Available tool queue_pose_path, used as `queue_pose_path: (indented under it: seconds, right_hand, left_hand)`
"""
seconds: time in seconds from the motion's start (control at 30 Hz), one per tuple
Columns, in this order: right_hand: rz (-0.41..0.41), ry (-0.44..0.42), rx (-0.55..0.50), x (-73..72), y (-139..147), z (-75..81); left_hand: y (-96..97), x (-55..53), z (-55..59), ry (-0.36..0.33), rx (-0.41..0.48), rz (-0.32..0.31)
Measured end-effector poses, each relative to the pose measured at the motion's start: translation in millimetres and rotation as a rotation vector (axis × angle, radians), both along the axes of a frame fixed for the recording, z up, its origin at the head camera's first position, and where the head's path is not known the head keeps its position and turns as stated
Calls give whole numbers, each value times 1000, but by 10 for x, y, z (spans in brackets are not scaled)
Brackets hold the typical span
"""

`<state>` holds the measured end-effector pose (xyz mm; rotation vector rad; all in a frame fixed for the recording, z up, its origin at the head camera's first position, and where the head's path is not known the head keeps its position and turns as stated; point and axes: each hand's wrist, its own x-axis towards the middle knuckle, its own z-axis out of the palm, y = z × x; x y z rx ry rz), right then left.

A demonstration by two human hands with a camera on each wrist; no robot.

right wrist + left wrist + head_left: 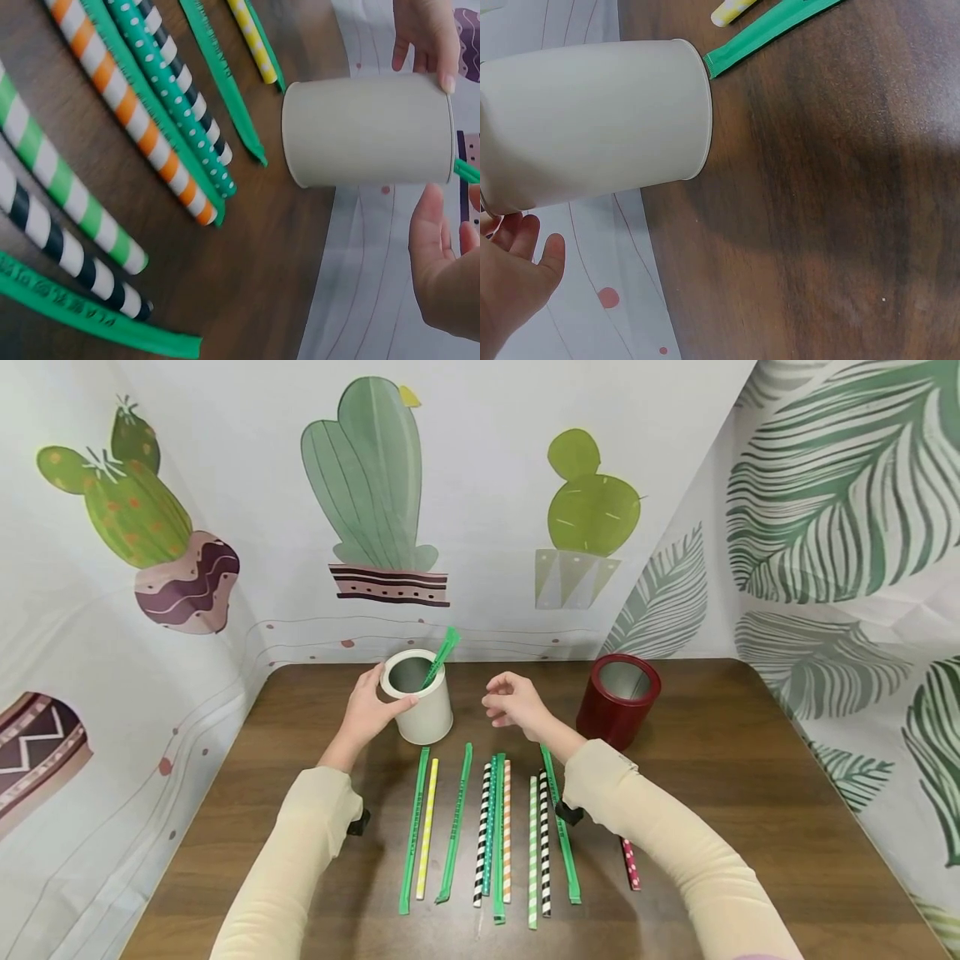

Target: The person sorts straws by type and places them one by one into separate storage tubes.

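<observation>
My left hand (pixel 367 706) holds the white can (pixel 426 720) by its rim, thumb on the near side and fingers at the left. The can stands upright at the back of the table. A green-wrapped straw (pixel 444 653) leans inside it, its upper end above the rim. To the right of the can, my right hand (pixel 519 702) hovers with loosely bent fingers and nothing in them. Several straws lie in front: green-wrapped ones (pixel 454 827), a yellow one (pixel 427 831), black-striped ones (pixel 544 852), an orange-striped one (pixel 507 835) and a green-striped one (pixel 533 860).
A dark red can (pixel 611 720) stands upright at the back right, partly behind the right forearm. A pink dotted straw (pixel 631 867) shows below the right sleeve. The wooden table (pixel 225 827) ends against a cactus-printed cloth (pixel 495 527).
</observation>
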<state>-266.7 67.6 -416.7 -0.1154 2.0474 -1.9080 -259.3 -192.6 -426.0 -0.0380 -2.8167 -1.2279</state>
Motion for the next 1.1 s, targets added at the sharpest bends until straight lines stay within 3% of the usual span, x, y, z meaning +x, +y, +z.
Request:
queue_pose_path:
  seconds: [0.57,1.1]
  right_hand:
    - [-14,-79,47,129,431,-297]
    - [21,-105,138,325,793,-533]
  left_hand:
    - [-4,11,6,-6,2,-4]
    - [-8,3,-2,-3,17,-14]
